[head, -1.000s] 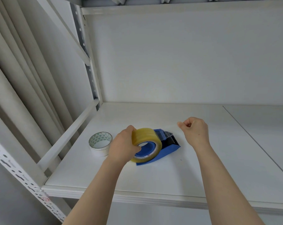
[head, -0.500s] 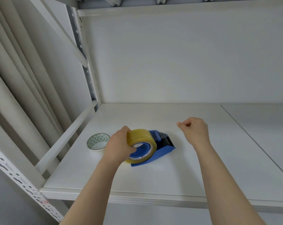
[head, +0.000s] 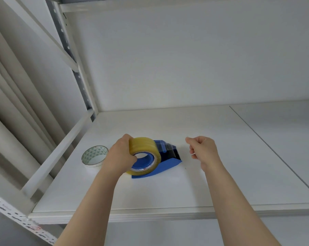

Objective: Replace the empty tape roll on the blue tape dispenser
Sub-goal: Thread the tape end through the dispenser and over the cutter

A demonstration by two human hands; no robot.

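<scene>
Lower centre of frame on the shelf [head: 221, 183], left hand [head: 121, 157] grips new tape roll [head: 144, 153] seated on blue dispenser [head: 165, 163], right hand [head: 203, 150] loosely clenched, holding nothing visible; risk: loose tape end snaps back or roll sits crooked.

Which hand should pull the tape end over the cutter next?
Probably the right hand: it hovers free beside the blue tape dispenser, near the cutter. The left hand is busy gripping the yellow tape roll.

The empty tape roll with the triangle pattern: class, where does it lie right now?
In the head view, the empty tape roll lies flat on the white shelf, left of the left hand and the blue tape dispenser, near the shelf's left rail.
</scene>
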